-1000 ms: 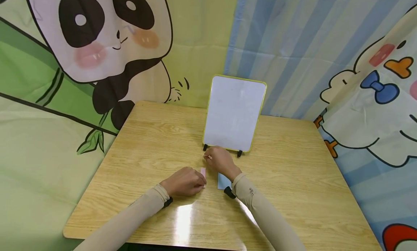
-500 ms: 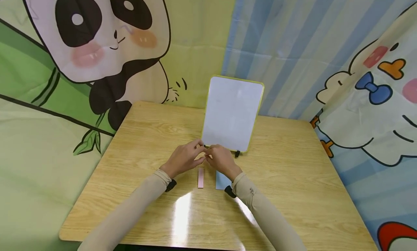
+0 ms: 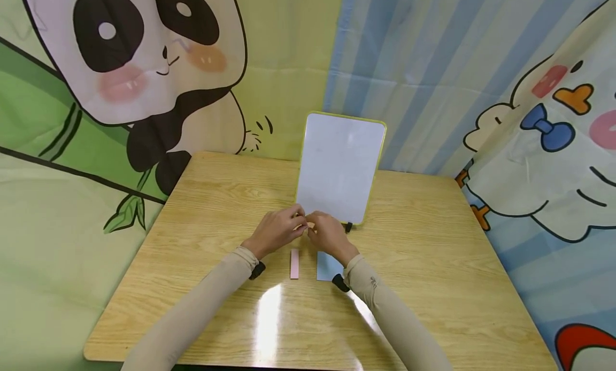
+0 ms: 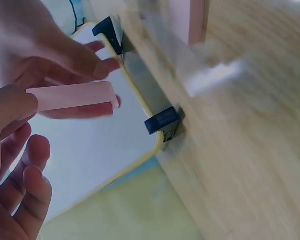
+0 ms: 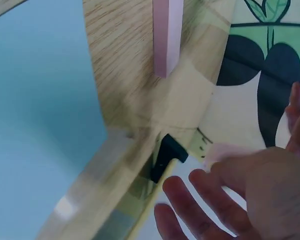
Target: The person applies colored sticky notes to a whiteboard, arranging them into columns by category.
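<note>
Both hands meet just in front of the small whiteboard (image 3: pixel 339 168). My left hand (image 3: pixel 278 229) pinches one end of a pale pink paper strip (image 4: pixel 75 96) between thumb and finger, its other fingers loosely bent in the left wrist view. My right hand (image 3: pixel 331 236) faces it from the other side. One of its fingers lies behind the strip, while its thumb stands apart from the paper and the other fingers (image 5: pixel 202 180) are spread and relaxed. Below the hands a narrow pink sticky-note pad (image 3: pixel 294 264) lies on the table.
A light blue square sheet (image 3: pixel 328 267) lies partly under the right wrist. Black clip feet (image 3: pixel 348 227) hold the whiteboard upright on the wooden table (image 3: pixel 418 264). Printed curtains (image 3: pixel 269 55) hang along the table's back and sides.
My left hand has left the pink pad and moved up to the right hand, and it now pinches the pink strip. The right hand stays before the whiteboard. The view has shifted slightly.
</note>
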`<action>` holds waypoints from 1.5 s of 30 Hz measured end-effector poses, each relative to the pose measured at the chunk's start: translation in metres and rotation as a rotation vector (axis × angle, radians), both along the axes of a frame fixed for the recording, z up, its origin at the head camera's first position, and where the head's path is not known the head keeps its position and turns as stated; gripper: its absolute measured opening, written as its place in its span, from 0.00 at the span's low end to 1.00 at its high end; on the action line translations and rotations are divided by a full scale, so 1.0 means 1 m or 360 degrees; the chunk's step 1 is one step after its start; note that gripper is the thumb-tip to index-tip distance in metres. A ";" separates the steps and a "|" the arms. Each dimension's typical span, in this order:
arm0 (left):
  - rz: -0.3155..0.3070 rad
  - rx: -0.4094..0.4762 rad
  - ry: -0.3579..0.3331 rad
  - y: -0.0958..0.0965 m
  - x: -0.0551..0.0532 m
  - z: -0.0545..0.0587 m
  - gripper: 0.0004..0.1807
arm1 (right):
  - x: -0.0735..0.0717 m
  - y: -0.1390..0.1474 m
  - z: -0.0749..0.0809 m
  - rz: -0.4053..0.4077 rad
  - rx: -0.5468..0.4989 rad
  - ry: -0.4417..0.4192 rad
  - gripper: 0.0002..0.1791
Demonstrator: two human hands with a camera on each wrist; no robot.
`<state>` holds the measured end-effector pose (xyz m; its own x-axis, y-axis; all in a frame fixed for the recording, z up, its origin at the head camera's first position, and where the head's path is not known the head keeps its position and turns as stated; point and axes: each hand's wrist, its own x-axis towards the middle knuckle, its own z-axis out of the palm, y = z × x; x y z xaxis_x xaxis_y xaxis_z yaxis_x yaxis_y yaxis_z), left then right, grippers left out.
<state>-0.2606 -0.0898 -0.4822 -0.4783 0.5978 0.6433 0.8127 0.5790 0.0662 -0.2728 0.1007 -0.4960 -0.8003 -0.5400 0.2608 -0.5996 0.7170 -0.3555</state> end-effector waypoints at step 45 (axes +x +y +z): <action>0.0175 -0.0378 0.0068 0.022 -0.075 0.035 0.07 | -0.086 0.001 0.087 -0.0287 -0.0266 0.0116 0.18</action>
<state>-0.3351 -0.0675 -0.4471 -0.5241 0.6806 0.5119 0.7433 0.6590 -0.1151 -0.3589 0.1012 -0.4088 -0.8554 -0.3348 0.3951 -0.4959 0.7496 -0.4384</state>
